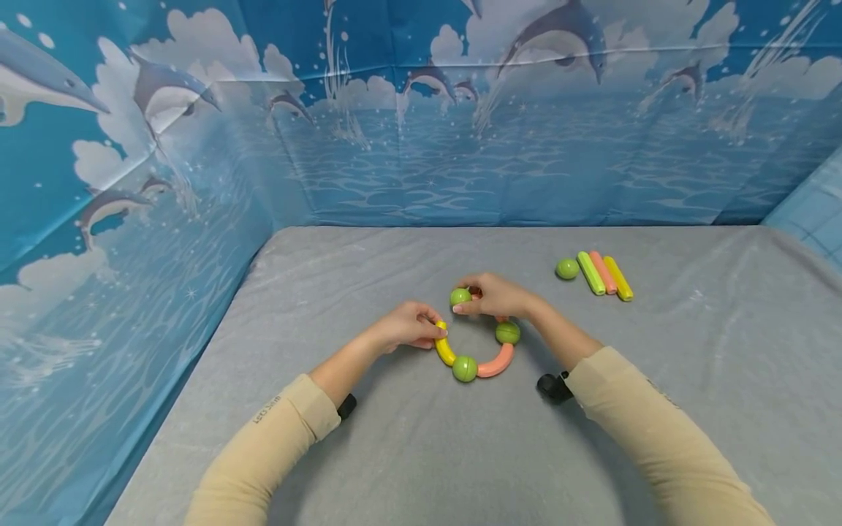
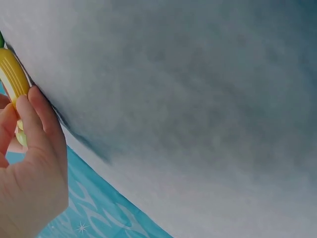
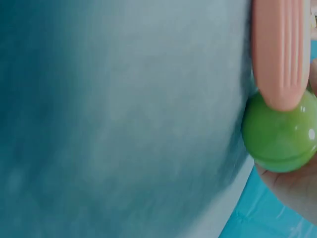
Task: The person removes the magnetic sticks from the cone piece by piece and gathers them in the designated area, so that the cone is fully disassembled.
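A ring of curved pieces and green balls lies in the middle of the grey cloth. My left hand (image 1: pixel 413 326) pinches the upper end of a yellow curved piece (image 1: pixel 445 353), ridged in the left wrist view. That piece meets a green ball (image 1: pixel 465 369) at the front, followed by a coral curved piece (image 1: pixel 496 363) and another green ball (image 1: pixel 508 333). At the far side, my right hand (image 1: pixel 496 295) holds a green ball (image 1: pixel 460 296) between thumb and fingers. A second coral piece beside it is mostly hidden by that hand. A gap shows between the held ball and the yellow piece.
At the back right lie a loose green ball (image 1: pixel 567 269) and three sticks: light green (image 1: pixel 591 273), coral (image 1: pixel 603 273) and yellow (image 1: pixel 618 278). A dolphin-print curtain (image 1: pixel 421 168) borders the grey cloth (image 1: pixel 368 453) behind and at the left.
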`<state>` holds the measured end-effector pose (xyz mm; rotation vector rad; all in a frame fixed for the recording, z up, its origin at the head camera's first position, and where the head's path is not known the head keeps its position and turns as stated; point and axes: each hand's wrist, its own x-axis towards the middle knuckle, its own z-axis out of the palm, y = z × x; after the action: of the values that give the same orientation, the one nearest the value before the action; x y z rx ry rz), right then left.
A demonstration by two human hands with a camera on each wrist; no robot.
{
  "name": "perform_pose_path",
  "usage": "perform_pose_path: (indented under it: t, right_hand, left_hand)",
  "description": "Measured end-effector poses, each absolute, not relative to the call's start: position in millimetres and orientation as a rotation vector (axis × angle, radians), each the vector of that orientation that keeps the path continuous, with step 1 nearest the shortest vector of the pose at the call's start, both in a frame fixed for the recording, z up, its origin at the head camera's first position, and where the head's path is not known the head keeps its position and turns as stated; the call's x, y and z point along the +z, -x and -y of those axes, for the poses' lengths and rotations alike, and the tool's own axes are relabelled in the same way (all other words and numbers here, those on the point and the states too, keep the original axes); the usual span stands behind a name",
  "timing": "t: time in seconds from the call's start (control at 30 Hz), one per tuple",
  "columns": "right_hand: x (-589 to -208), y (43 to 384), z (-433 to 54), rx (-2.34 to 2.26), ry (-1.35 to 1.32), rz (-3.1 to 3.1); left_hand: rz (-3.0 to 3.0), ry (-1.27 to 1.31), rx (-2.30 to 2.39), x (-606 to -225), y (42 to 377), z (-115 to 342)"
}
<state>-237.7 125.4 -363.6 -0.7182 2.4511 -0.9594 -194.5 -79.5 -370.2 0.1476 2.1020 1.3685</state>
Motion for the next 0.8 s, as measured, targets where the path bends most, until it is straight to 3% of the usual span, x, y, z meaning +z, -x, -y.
perform_pose_path:
  t: [0.8]
  right_hand:
    - [-360, 222, -193, -1.205, 0.165, -2.315]
  left_hand:
    - [-2.062, 0.0, 1.431, -367, 197, 102]
